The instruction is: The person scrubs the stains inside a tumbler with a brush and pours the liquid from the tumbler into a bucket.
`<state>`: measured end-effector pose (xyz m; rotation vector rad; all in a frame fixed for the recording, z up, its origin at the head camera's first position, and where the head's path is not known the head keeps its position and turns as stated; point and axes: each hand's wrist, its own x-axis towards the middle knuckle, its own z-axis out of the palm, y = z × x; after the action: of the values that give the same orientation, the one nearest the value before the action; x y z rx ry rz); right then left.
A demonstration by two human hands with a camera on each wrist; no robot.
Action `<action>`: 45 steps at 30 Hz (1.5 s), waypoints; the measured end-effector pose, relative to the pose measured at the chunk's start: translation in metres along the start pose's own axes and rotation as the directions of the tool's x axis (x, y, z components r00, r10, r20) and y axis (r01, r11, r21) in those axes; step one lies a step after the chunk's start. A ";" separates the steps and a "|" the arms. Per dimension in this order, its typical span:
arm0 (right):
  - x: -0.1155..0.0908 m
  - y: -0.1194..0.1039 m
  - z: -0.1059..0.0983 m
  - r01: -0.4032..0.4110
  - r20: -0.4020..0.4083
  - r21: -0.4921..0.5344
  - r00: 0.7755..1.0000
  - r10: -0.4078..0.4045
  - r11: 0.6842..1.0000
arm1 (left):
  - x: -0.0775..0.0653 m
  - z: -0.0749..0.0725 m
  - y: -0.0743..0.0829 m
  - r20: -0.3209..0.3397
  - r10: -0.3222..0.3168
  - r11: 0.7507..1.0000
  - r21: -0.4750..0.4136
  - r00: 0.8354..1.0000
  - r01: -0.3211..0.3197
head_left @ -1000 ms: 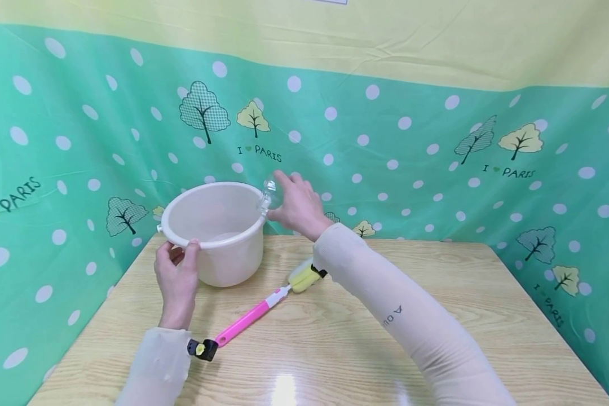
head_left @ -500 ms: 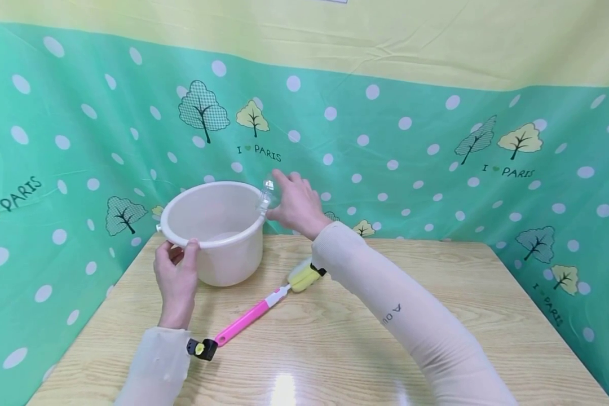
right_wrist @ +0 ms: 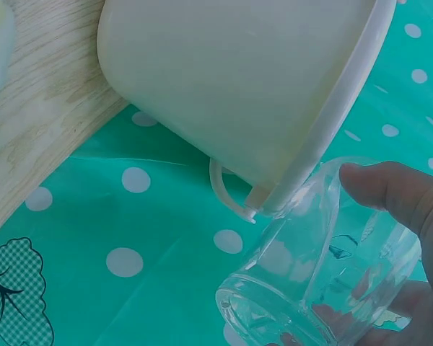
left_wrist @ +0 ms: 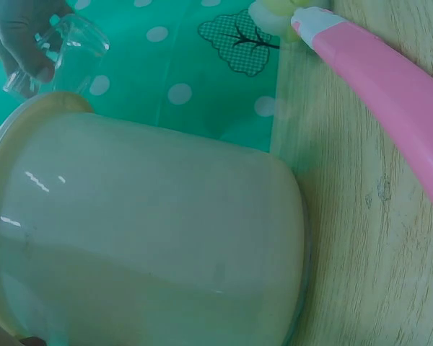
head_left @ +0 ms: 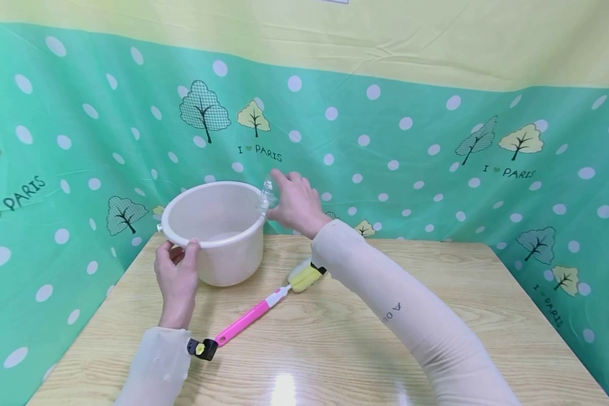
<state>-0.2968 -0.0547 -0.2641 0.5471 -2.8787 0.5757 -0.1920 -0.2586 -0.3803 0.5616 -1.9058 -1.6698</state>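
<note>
A white plastic bucket (head_left: 228,262) stands at the back left of the table, and my left hand (head_left: 175,287) grips the near side of its rim. My right hand (head_left: 300,207) holds a clear drinking glass (head_left: 266,197), tilted at the bucket's right rim. The right wrist view shows the thumb and fingers round the glass (right_wrist: 296,259), beside the rim and handle of the bucket (right_wrist: 238,79). Whether the glass holds any liquid I cannot tell. In the left wrist view the bucket wall (left_wrist: 151,223) hides most of the left hand.
A bottle brush with a pink handle (head_left: 248,320) and a yellow sponge head (head_left: 304,277) lies on the wooden table (head_left: 385,349), in front of the bucket. Behind the table hangs a green dotted cloth (head_left: 396,146). Its folds come close to the bucket.
</note>
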 end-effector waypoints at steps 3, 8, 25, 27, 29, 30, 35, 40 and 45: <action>0.000 -0.001 0.000 -0.001 0.001 -0.011 1.000 0.001 1.000 | 0.000 0.000 0.000 0.002 0.002 1.000 0.005 1.000 -0.002; 0.000 -0.002 0.000 0.002 0.000 -0.026 1.000 -0.002 1.000 | 0.000 0.000 0.000 0.003 0.001 1.000 0.005 1.000 -0.001; 0.001 -0.006 -0.001 0.006 0.008 -0.053 1.000 -0.005 0.999 | 0.000 -0.001 0.000 0.005 -0.009 1.000 0.009 1.000 0.009; 0.001 -0.007 -0.002 0.004 0.010 -0.056 1.000 -0.004 0.998 | 0.000 -0.001 0.000 0.006 -0.005 1.000 0.011 1.000 0.005; 0.001 -0.007 -0.002 0.002 0.012 -0.057 1.000 -0.001 0.998 | 0.000 -0.001 0.000 0.008 -0.001 1.000 0.013 1.000 0.001; 0.001 -0.008 -0.002 0.002 0.013 -0.057 1.000 -0.001 0.998 | 0.000 -0.001 0.000 0.008 0.000 1.000 0.015 1.000 0.000; 0.001 -0.009 -0.003 0.010 0.013 -0.060 1.000 -0.009 0.998 | -0.001 -0.002 0.000 0.010 0.004 1.000 0.018 1.000 -0.004; 0.000 -0.010 -0.005 0.030 0.011 -0.080 1.000 -0.029 0.996 | -0.001 -0.002 0.000 0.011 0.003 1.000 0.013 1.000 -0.003; 0.001 -0.011 -0.005 0.045 0.012 -0.112 0.999 -0.044 0.993 | 0.000 -0.002 0.001 0.015 -0.004 1.000 0.004 1.000 0.004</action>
<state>-0.2934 -0.0620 -0.2554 0.5965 -2.8778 0.4019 -0.1908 -0.2596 -0.3794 0.5558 -1.9203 -1.6773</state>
